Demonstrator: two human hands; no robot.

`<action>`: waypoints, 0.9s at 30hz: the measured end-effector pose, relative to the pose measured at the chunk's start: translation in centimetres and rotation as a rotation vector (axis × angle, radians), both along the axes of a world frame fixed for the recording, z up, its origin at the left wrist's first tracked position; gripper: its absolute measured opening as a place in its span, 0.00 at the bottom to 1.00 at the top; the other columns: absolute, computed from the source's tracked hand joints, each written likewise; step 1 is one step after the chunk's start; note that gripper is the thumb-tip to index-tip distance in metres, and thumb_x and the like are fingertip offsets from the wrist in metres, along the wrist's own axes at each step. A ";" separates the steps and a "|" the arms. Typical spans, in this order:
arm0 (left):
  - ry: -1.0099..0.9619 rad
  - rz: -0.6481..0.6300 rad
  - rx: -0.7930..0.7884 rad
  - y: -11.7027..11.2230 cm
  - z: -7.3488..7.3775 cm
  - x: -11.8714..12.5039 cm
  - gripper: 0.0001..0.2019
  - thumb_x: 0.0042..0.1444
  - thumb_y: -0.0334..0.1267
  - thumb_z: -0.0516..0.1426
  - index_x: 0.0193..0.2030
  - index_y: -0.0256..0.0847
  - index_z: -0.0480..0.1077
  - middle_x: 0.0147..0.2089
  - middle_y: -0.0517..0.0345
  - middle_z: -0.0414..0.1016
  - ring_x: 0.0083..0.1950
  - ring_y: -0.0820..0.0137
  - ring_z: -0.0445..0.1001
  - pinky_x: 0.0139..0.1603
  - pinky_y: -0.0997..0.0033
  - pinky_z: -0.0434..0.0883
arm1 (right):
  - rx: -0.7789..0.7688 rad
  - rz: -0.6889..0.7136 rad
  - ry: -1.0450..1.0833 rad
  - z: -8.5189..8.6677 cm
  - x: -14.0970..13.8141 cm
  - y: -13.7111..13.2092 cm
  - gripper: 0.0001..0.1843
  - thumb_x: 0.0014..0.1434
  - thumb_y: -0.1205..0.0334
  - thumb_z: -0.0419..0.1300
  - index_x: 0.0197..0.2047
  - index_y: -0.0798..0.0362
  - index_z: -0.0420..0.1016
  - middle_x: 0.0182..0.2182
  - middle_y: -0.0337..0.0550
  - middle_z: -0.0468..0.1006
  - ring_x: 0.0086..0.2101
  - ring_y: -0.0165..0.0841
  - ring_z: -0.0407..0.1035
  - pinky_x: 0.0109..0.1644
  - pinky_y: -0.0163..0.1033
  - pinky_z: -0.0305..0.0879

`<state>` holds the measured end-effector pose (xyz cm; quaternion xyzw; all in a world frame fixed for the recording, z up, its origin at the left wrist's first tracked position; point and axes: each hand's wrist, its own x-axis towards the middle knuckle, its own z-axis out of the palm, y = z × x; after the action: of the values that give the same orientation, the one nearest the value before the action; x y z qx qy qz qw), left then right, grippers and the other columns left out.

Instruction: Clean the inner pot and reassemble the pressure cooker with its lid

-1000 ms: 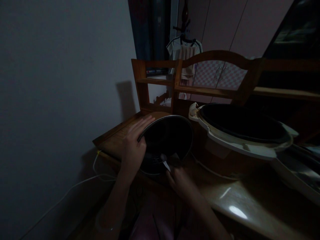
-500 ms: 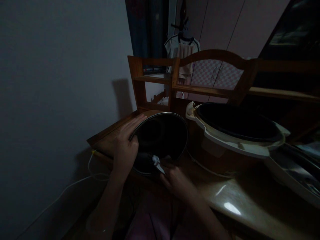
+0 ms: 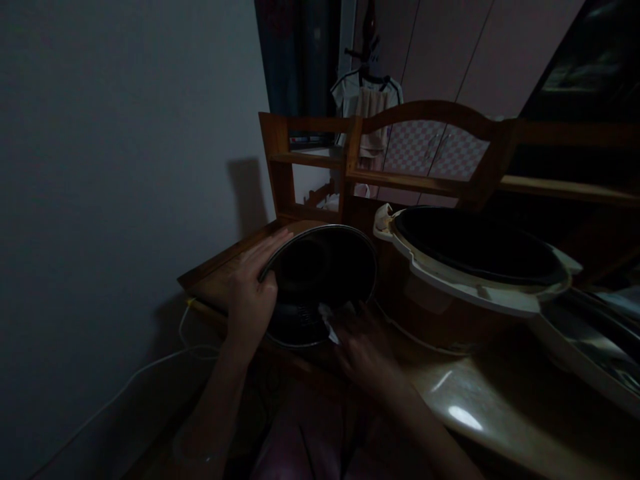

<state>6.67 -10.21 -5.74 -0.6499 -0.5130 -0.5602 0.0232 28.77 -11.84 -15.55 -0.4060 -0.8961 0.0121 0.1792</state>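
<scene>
Left hand (image 3: 250,288) and right hand (image 3: 363,347) are both occupied at the wooden desk (image 3: 500,413). The former grasps a tipped cooker pot (image 3: 325,267), round, black inside, tan outside, thinly pale-rimmed, its mouth facing the person; the latter clutches a crumpled white wipe (image 3: 328,323) at the mouth's lower side, near faint markings (image 3: 305,313).

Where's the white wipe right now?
Head view, just below centre: the white wipe is in the right hand, at the lower-right mouth of the tilted dark pot, across from the left hand.

White cloth (image 3: 329,325) — farther right
</scene>
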 end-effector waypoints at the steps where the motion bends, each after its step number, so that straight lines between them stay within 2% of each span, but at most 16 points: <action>1: 0.001 0.000 -0.001 0.0 0.0 0.0 0.30 0.54 0.22 0.49 0.61 0.48 0.73 0.63 0.62 0.74 0.66 0.67 0.70 0.73 0.57 0.62 | 0.014 -0.001 -0.005 0.0 0.1 0.2 0.27 0.67 0.62 0.57 0.68 0.54 0.66 0.64 0.52 0.70 0.65 0.43 0.60 0.74 0.57 0.38; 6: 0.000 -0.003 0.005 0.1 0.2 0.1 0.31 0.53 0.21 0.48 0.60 0.48 0.73 0.62 0.62 0.75 0.66 0.67 0.70 0.72 0.57 0.63 | 0.054 0.018 -0.013 -0.1 0.2 0.8 0.28 0.65 0.69 0.56 0.68 0.59 0.65 0.66 0.53 0.66 0.67 0.41 0.55 0.75 0.50 0.39; 11: 0.013 -0.019 0.008 -0.1 0.3 0.5 0.31 0.52 0.21 0.49 0.60 0.49 0.73 0.62 0.62 0.75 0.66 0.67 0.70 0.72 0.57 0.61 | 0.026 0.009 0.026 -0.9 0.4 0.7 0.31 0.65 0.71 0.54 0.71 0.54 0.61 0.67 0.52 0.65 0.68 0.41 0.54 0.73 0.54 0.48; 17: 0.008 -0.033 0.000 -0.2 0.3 0.9 0.31 0.53 0.21 0.48 0.60 0.50 0.73 0.63 0.61 0.74 0.68 0.66 0.67 0.74 0.54 0.57 | -0.026 0.041 0.004 -0.5 0.6 0.6 0.36 0.58 0.73 0.57 0.70 0.57 0.62 0.67 0.54 0.64 0.69 0.43 0.51 0.74 0.56 0.43; 23: -0.004 -0.025 -0.008 -0.2 0.3 0.8 0.29 0.54 0.22 0.49 0.59 0.49 0.73 0.63 0.61 0.74 0.67 0.65 0.68 0.73 0.54 0.59 | -0.022 0.060 -0.006 -0.2 1.0 0.4 0.36 0.60 0.75 0.54 0.71 0.54 0.60 0.68 0.52 0.63 0.68 0.42 0.54 0.74 0.58 0.43; 27: 0.006 -0.029 -0.004 -0.2 0.3 0.8 0.31 0.53 0.21 0.48 0.60 0.49 0.73 0.63 0.62 0.74 0.68 0.65 0.67 0.74 0.54 0.57 | -0.020 0.109 -0.057 0.0 1.4 0.6 0.40 0.58 0.79 0.52 0.73 0.51 0.56 0.68 0.49 0.62 0.69 0.40 0.52 0.74 0.57 0.42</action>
<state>7.47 -10.38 -5.46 -0.6592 -0.5045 -0.5574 0.0154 30.14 -11.20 -15.55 -0.3588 -0.9214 0.0192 0.1484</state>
